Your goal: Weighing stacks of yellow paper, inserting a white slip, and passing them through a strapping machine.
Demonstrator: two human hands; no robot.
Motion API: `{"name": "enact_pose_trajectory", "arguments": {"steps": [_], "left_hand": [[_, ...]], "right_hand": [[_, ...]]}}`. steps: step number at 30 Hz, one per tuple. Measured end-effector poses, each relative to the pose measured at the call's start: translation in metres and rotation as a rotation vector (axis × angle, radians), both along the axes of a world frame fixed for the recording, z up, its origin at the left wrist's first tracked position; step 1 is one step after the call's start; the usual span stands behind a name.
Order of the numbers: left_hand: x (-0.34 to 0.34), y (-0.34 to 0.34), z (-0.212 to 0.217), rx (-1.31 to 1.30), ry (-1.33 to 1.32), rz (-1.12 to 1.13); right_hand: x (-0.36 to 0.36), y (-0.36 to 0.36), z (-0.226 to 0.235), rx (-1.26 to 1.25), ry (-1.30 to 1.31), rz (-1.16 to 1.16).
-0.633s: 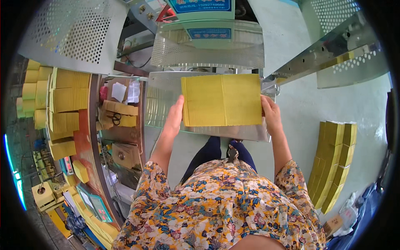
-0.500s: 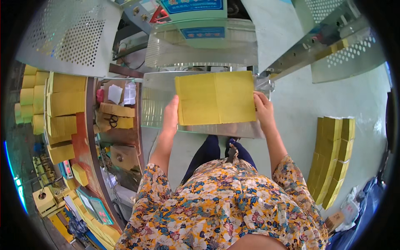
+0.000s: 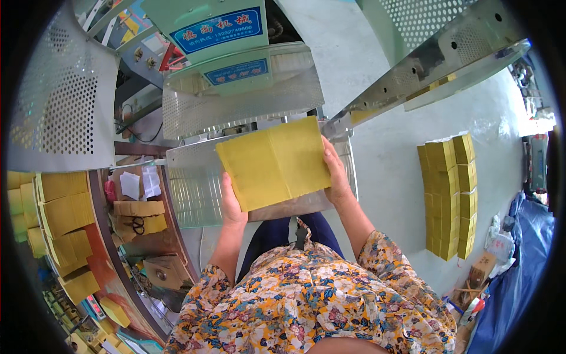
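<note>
Between my two hands is a flat, rectangular block of yellow paper (image 3: pixel 274 164) with a faint crease across its middle; how many sheets it has I cannot tell. My left hand (image 3: pixel 233 203) grips its left edge, thumb upright along the side and the other fingers hidden beneath. At the right edge, my right hand (image 3: pixel 336 172) closes on the paper with its fingers along the side. The block is tilted, its right end farther from me. Under it lies the shiny tray (image 3: pixel 191 197) of a machine, partly covered by the paper.
Beyond the tray stands a green machine (image 3: pixel 221 29) with a clear guard (image 3: pixel 242 97). A slanting metal beam (image 3: pixel 413 74) reaches out at right. Stacks of yellow paper (image 3: pixel 442 203) stand on the floor at right. On the left, a shelf holds scissors (image 3: pixel 138 224) beside paper piles (image 3: pixel 66 209).
My view has swung to the right, so the machine and shelves appear farther left. The yellow block has turned, its right end now higher. Both hands keep hold of it.
</note>
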State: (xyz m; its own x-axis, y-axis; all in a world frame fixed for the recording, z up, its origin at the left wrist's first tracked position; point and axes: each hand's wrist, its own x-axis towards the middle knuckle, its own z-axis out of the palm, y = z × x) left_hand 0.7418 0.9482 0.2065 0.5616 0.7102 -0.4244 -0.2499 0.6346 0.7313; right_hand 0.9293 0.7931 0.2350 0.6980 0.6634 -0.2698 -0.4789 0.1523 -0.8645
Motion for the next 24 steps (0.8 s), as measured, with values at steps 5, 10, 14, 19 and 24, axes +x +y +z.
{"name": "enact_pose_trajectory", "arguments": {"steps": [5,10,14,19,24], "left_hand": [[0.042,0.044,0.03,0.175,-0.125,-0.148],[0.064,0.09,-0.01,0.204,-0.092,-0.188],[0.063,0.098,-0.004,0.199,-0.097,-0.297],[0.061,0.093,0.019,0.288,-0.083,-0.274],[0.06,0.088,0.013,0.237,-0.068,-0.265]], "right_hand": [[0.032,0.026,0.007,0.035,-0.075,-0.049],[0.043,0.055,-0.015,-0.02,-0.135,-0.072],[0.051,0.054,-0.031,-0.048,-0.134,-0.095],[0.049,0.061,-0.025,0.051,-0.162,-0.068],[0.045,0.064,-0.016,0.086,-0.12,-0.072]]}}
